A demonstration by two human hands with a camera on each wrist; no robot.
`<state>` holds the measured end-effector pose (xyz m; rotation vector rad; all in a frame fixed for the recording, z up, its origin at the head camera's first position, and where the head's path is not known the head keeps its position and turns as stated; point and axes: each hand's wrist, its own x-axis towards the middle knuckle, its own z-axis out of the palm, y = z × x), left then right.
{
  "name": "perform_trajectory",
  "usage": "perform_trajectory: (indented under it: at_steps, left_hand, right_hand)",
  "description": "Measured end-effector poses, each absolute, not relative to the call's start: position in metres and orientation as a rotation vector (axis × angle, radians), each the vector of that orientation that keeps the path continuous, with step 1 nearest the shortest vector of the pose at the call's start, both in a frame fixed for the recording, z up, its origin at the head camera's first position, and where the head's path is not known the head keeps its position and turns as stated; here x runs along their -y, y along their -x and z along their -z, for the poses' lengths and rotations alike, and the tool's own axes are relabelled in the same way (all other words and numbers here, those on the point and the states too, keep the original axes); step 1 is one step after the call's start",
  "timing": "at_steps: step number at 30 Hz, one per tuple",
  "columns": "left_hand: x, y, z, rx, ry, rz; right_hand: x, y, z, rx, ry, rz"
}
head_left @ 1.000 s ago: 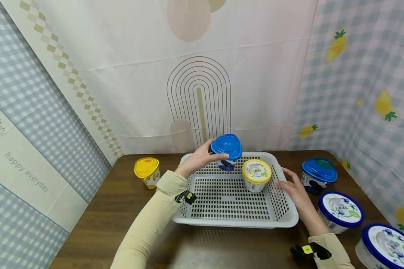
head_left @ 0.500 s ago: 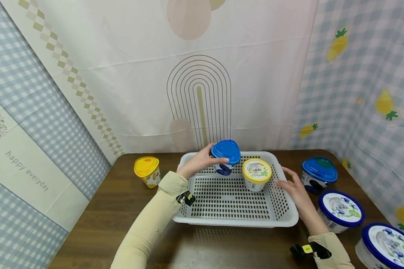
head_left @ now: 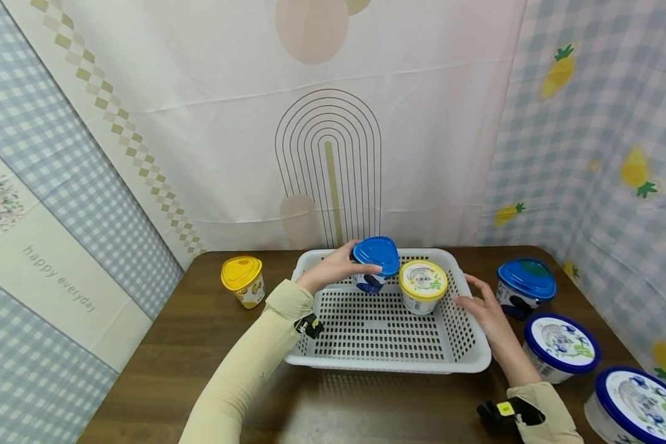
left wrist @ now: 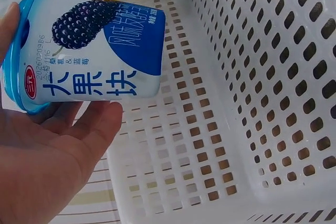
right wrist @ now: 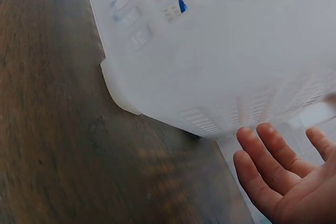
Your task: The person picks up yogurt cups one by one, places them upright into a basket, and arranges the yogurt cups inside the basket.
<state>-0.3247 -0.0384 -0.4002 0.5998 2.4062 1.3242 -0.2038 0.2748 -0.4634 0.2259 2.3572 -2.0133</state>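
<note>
"Where's the blue-lidded cup (head_left: pixel 376 253)?"
"Tilted at the far side of the basket (head_left: pixel 377 364), gripped by the fingers of the left hand (head_left: pixel 333 269)."
"And the right hand (head_left: pixel 489 317)?"
"Thumb over the basket's right rim; whether it grips, one cannot tell."
"Which step?"
"Likely placing; next calls for levelling the cup, then releasing."

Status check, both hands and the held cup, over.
Left hand grips blue-lidded cup over basket. Right hand at basket's right rim. Possible obstacle: yellow-lidded tub, inside basket, close beside cup.
</note>
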Motion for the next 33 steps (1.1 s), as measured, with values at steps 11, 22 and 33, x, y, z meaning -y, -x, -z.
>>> perform_trajectory:
  at_steps: [11,22,33]
  left_hand:
    - [0.035,0.329,0.407,-2.386,-0.586,-1.273]
    - [0.034,0.328,0.413,-2.345,-0.620,-1.220]
    - [0.038,0.328,0.415,-2.330,-0.608,-1.171]
  right_hand:
    - [-0.276,0.205,0.461,-2.357,-0.253,1.980]
    - [-0.275,0.204,0.463,-2.359,-0.237,1.988]
    - [-0.276,0.205,0.464,-2.361,-0.229,1.998]
